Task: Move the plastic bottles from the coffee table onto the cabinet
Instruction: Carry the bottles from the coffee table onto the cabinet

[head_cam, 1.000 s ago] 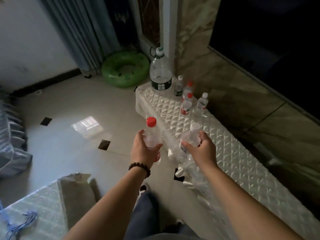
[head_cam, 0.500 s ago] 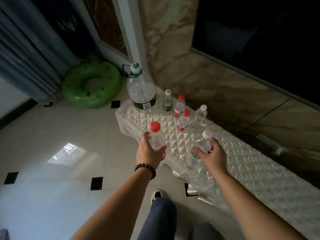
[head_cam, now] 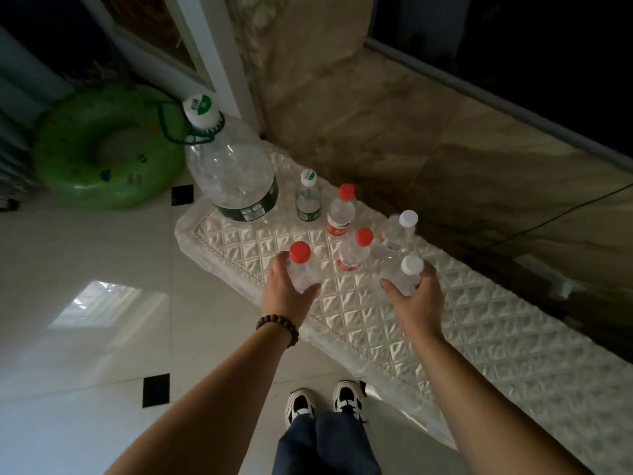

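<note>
My left hand (head_cam: 286, 296) grips a clear bottle with a red cap (head_cam: 301, 265) over the near left part of the cabinet (head_cam: 479, 337), which has a white quilted cover. My right hand (head_cam: 416, 299) grips a clear bottle with a white cap (head_cam: 407, 274) a little to the right. Further back on the cover stand a big water jug (head_cam: 233, 173), a small green-capped bottle (head_cam: 308, 197), two red-capped bottles (head_cam: 340, 210) (head_cam: 354, 250) and a white-capped bottle (head_cam: 399, 229).
A green swim ring (head_cam: 106, 149) lies on the tiled floor at the back left. A marble wall (head_cam: 376, 114) runs behind the cabinet, with a dark screen (head_cam: 513, 46) above it. My feet (head_cam: 323, 402) stand close to the cabinet's front edge.
I have stepped closer to the cabinet. Both hands have carried their bottles forward, from beside its front edge to over its quilted top, near the standing bottles.
</note>
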